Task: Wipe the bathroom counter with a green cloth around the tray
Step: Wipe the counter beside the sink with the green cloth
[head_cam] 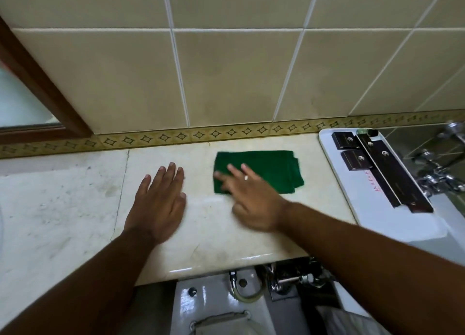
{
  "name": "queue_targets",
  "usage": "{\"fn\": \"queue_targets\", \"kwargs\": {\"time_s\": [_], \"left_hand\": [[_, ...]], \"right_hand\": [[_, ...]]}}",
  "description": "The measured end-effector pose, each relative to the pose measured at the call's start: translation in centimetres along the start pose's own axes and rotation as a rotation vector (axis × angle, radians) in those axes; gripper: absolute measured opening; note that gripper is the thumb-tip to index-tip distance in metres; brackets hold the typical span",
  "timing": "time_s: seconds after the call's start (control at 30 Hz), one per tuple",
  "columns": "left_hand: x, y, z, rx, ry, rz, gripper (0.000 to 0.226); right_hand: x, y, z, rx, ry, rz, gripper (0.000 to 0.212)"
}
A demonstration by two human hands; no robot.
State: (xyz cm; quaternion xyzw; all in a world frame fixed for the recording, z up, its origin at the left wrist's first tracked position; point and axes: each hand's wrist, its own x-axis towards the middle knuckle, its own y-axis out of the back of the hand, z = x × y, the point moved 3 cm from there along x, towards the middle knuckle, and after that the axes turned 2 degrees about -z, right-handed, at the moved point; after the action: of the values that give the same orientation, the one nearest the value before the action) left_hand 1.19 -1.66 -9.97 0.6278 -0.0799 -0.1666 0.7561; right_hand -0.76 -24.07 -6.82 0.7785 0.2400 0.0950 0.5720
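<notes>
A folded green cloth (271, 168) lies flat on the beige marble counter (75, 208), near the tiled wall. My right hand (249, 198) reaches over its left part, fingers spread and blurred, fingertips on the cloth without gripping it. My left hand (161, 198) rests flat on the counter to the left of the cloth, fingers together, holding nothing. A white tray (372, 208) stands at the counter's right end, carrying several dark brown boxes (357, 158).
A tiled wall with a patterned border strip (176, 137) runs behind the counter. A wooden mirror frame (37, 82) is at the left. Chrome taps (437, 173) stick out right of the tray. A white toilet cistern (214, 304) and pipework sit below the counter's front edge.
</notes>
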Motion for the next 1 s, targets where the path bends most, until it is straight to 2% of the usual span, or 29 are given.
{"fn": "queue_targets", "kwargs": {"time_s": [0.07, 0.13, 0.2, 0.3, 0.37, 0.43, 0.47, 0.53, 0.63, 0.73, 0.83, 0.9, 1.0], "left_hand": [[0.1, 0.2, -0.1, -0.019, -0.007, -0.003, 0.077], [0.3, 0.2, 0.1, -0.006, -0.002, -0.012, 0.08], [0.2, 0.3, 0.4, 0.019, 0.015, -0.056, 0.087], [-0.3, 0.9, 2.2, -0.006, 0.037, -0.076, 0.093], [-0.3, 1.6, 5.2, -0.078, -0.052, -0.063, 0.09], [-0.2, 1.6, 8.8, 0.022, -0.203, -0.091, 0.09], [-0.1, 1.3, 10.0, 0.096, -0.233, -0.124, 0.088], [0.0, 0.9, 10.1, 0.157, -0.185, -0.182, 0.087], [-1.3, 1.8, 5.3, 0.127, -0.063, -0.184, 0.086], [-5.0, 4.1, -4.3, 0.152, 0.098, -0.139, 0.085], [-9.7, 5.8, -13.6, 0.166, 0.312, -0.193, 0.085], [-12.1, 5.7, -16.7, 0.133, 0.406, -0.218, 0.084], [-13.1, 5.1, -18.2, 0.115, 0.426, -0.224, 0.086]], "right_hand": [[-4.4, -0.5, -2.2, 0.107, 0.117, -0.041, 0.046], [-8.2, -0.3, -2.1, 0.163, 0.103, -0.033, 0.037], [-10.0, 0.7, -0.9, 0.172, -0.016, 0.072, 0.046], [-9.1, 3.1, 1.7, 0.129, -0.254, 0.166, 0.048], [-6.9, 3.6, 3.3, 0.079, -0.343, 0.128, 0.055], [-4.7, 3.1, 4.6, 0.04, -0.444, 0.031, 0.068], [-3.6, 2.4, 4.8, 0.006, -0.499, -0.025, 0.076], [-1.5, 1.1, 4.3, -0.108, -0.565, -0.075, 0.085], [3.0, 0.2, 0.2, -0.194, -0.482, -0.037, 0.086], [10.4, -1.7, -8.0, -0.216, -0.276, -0.094, 0.089], [17.5, -4.3, -17.2, -0.209, -0.093, -0.126, 0.089], [20.4, -5.4, -20.9, -0.21, -0.014, -0.135, 0.089], [21.2, -6.2, -21.8, -0.221, 0.034, -0.163, 0.088]]}}
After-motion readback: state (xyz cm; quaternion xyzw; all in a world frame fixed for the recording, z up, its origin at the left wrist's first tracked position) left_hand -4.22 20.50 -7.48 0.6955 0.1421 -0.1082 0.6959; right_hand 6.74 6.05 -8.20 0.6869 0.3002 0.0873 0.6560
